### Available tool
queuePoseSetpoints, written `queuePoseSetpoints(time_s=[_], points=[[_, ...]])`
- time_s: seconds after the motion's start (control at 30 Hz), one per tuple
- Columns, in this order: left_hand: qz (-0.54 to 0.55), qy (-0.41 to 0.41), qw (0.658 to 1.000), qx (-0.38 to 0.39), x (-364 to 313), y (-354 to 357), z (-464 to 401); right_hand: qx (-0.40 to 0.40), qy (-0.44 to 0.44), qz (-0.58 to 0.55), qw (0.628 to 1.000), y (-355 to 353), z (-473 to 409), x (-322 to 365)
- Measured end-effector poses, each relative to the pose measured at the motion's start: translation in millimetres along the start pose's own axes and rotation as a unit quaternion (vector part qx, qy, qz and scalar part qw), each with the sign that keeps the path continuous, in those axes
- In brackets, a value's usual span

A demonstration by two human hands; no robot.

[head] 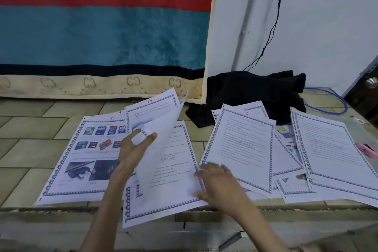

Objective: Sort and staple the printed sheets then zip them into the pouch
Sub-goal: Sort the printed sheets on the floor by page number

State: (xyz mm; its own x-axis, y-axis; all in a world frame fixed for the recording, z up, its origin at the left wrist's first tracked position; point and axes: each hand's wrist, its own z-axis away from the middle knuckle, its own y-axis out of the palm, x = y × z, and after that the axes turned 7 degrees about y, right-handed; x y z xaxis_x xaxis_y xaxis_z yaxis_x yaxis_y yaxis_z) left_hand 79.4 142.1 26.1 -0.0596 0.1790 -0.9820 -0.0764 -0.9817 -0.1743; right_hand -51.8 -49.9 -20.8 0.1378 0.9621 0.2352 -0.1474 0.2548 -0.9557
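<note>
Surface: we see a tiled floor [26, 143] with printed sheets spread across it in two loose groups.
Left group: we note a picture page marked 8 [81, 155] lying flat, a page marked 15 [151, 108] behind it, and a text page [173, 180] in front, its near corner overhanging the tile edge.
Left hand: the left hand [131, 149] pinches a lifted sheet [159, 141] between thumb and fingers; the sheet curls upward, blank side toward us, above the text page.
Right hand: the right hand [216, 182] rests on the right edge of the text page, just beside the page marked 6 [241, 149]; the fingers are blurred, and we cannot tell whether they are flat or gripping.
Right group: we record overlapping sheets under and beside the page marked 6, with a further stack [331, 149] to the far right.
Pouch: a clear pouch [360, 129] lies partly under the far-right stack.
Pink item: a pink object [367, 149] sits at the stack's right edge; we cannot identify it.
Background: a black cloth [251, 92] lies against the wall, with a teal and red blanket [102, 26] hanging to the left.
</note>
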Motion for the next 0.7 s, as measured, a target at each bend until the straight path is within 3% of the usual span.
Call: queuePoseSetpoints(time_s=[0.07,0.13,0.23,0.4,0.5,0.57,0.63,0.7], points=[[-0.016,0.015,1.0,0.005,-1,5,2,0.057,-0.12,0.02,0.991,19,2,31],[-0.023,0.023,0.999,0.013,-1,9,3,0.035,-0.185,0.073,0.979,38,2,45],[-0.061,0.033,0.997,0.038,4,14,4,0.022,-0.177,0.082,0.981,34,4,50],[-0.083,0.015,0.992,0.096,12,27,6,0.091,-0.121,-0.056,0.987,-31,18,38],[-0.139,-0.045,0.962,0.231,25,24,11,0.12,-0.089,-0.13,0.98,-107,31,25],[-0.239,-0.025,0.896,0.374,32,21,19,0.076,-0.056,-0.165,0.982,-160,37,12],[-0.193,0.008,0.88,0.434,48,23,14,-0.027,-0.02,-0.189,0.981,-200,36,-2],[-0.12,-0.05,0.951,0.28,47,27,14,-0.144,0.006,-0.181,0.973,-225,30,-16]])
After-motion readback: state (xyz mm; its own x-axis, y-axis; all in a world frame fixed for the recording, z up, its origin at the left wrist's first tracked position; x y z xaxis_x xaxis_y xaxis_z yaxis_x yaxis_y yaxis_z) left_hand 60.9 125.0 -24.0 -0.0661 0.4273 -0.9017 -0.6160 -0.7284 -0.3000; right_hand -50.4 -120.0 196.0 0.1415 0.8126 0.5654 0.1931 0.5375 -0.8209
